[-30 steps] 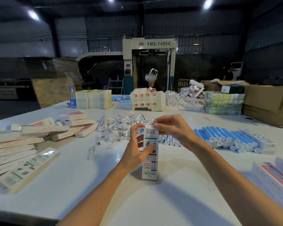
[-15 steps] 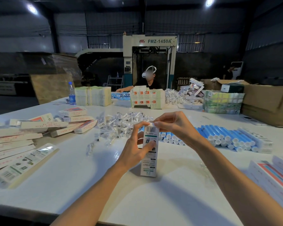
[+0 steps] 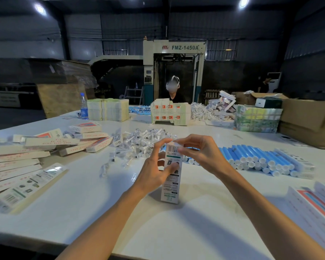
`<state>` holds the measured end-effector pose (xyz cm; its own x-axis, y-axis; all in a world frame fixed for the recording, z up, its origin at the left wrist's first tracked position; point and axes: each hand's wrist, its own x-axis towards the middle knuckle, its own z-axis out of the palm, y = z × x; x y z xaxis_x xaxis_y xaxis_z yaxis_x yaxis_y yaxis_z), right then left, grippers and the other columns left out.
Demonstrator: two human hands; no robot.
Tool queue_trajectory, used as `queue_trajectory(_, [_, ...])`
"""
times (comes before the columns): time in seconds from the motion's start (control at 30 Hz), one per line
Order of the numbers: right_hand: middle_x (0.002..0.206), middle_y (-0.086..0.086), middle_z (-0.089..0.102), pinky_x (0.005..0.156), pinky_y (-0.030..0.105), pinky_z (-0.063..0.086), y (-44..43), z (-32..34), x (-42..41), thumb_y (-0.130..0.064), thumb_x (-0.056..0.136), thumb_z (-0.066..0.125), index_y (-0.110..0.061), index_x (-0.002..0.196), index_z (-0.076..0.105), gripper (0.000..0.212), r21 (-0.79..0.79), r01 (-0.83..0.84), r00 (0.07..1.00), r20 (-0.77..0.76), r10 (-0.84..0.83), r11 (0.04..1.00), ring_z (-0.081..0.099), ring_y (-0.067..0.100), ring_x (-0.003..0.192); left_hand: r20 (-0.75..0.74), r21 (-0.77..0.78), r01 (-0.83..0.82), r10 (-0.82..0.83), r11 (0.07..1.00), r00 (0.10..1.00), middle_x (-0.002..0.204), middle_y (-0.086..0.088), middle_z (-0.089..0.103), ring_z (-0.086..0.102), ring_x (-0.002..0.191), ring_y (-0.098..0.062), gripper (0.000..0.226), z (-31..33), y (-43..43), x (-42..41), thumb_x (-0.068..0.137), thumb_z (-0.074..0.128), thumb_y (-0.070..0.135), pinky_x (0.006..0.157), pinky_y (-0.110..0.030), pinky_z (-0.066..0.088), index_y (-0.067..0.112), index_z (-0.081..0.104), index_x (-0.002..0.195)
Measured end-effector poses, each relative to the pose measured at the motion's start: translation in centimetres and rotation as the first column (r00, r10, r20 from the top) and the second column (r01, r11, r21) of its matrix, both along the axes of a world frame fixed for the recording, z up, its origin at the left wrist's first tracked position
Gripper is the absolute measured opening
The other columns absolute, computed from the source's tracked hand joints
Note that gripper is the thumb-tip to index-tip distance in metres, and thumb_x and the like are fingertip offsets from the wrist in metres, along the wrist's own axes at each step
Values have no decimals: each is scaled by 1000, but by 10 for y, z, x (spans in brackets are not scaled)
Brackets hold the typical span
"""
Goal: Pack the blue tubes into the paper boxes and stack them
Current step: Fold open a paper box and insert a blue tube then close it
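Left hand (image 3: 150, 175) grips the upright paper box (image 3: 170, 190), right hand (image 3: 203, 154) pinches its top flap; likely light, crushable card, best held along edges.

My left hand (image 3: 154, 171) grips the paper box (image 3: 171, 177) upright on the white table (image 3: 105, 212); my right hand (image 3: 201, 154) pinches its top flap, blue tubes (image 3: 251, 156) just behind.

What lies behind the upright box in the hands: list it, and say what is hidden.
Behind the box lie a row of blue tubes and a pile of clear-wrapped pieces. The box and right hand cover where they meet.
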<state>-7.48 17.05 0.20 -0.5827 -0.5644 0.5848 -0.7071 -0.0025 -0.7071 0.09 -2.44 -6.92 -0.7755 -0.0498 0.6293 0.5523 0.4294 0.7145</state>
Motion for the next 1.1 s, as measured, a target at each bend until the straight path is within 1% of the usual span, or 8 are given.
queue_trajectory(0.13, [113,-12,79,89,24,60,-3,-2,3,-11,94,76,-14,106,80,13,11,11,999,-36,-11,1000,75,8,104,15,7,1,-1,1000,1000,115,10,77,77,103,-16,77,-1,0,0,93,77,58,79,-24,62,38,33,152])
queue_trajectory(0.43, [112,-6,78,94,34,61,-12,-15,10,-6,96,72,-11,103,77,10,-86,102,995,28,-99,991,74,10,106,1,16,-14,14,1000,1000,111,7,77,78,97,-19,73,-3,1,-3,93,77,55,74,-27,62,37,34,149])
queue_trajectory(0.57, [121,-6,75,96,31,58,-20,-33,18,-7,101,67,-10,115,72,15,-228,112,993,69,-98,967,71,11,112,-6,25,-13,13,1000,1000,124,10,74,75,108,-19,75,-3,5,-3,96,76,50,90,-34,60,42,33,157])
queue_trajectory(0.67, [139,-14,65,101,32,56,-25,-47,23,-12,104,63,-24,136,64,35,-223,106,988,130,-78,969,66,9,121,-7,62,-29,30,998,1000,151,33,51,64,127,-5,77,1,7,-2,101,74,34,102,-27,55,49,30,161])
queue_trajectory(0.77, [151,-16,53,97,23,56,-26,-55,29,-12,105,59,-34,155,45,56,-204,77,976,216,-32,976,64,6,124,18,161,29,-32,987,999,136,14,68,71,118,-17,63,-2,5,-3,101,75,27,97,-37,61,42,43,153])
queue_trajectory(0.9, [149,-7,53,92,17,53,-22,-55,38,-32,109,54,-36,157,38,51,-116,128,929,361,-78,985,63,6,123,46,399,61,-87,915,995,115,-1,76,74,109,-25,55,-3,10,-3,89,82,24,81,-41,65,37,49,132])
queue_trajectory(1.03, [118,-3,73,98,50,58,-14,-55,41,-54,108,46,-33,133,61,36,81,72,871,481,-102,994,72,20,105,49,512,126,-176,849,983,97,2,74,72,97,-23,51,-6,5,-8,86,80,18,83,-38,62,44,50,118])
queue_trajectory(1.1, [117,8,73,89,45,61,-7,-54,43,-53,108,44,-26,134,63,41,1,-127,813,572,104,992,74,29,101,65,531,154,-221,833,973,95,4,73,71,98,-23,52,-7,1,-10,86,80,23,87,-42,62,45,49,121])
